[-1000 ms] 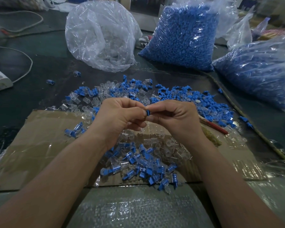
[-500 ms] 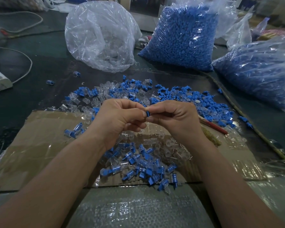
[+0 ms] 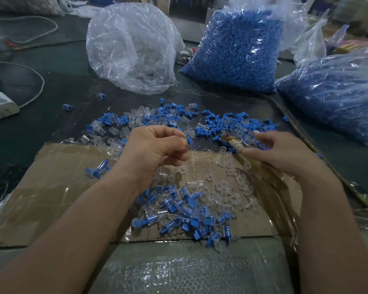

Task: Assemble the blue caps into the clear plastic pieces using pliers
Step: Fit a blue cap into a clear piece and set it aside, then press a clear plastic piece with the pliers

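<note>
Glossy crinkled plastic bags [image 3: 132,49], matt blue plastic caps [image 3: 210,126], tape-glazed brown cardboard [image 3: 51,187].

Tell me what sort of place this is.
Probably a small assembly workshop: a bulk bag of blue caps, a bag of clear pieces, and loose parts piled on taped cardboard.
</note>
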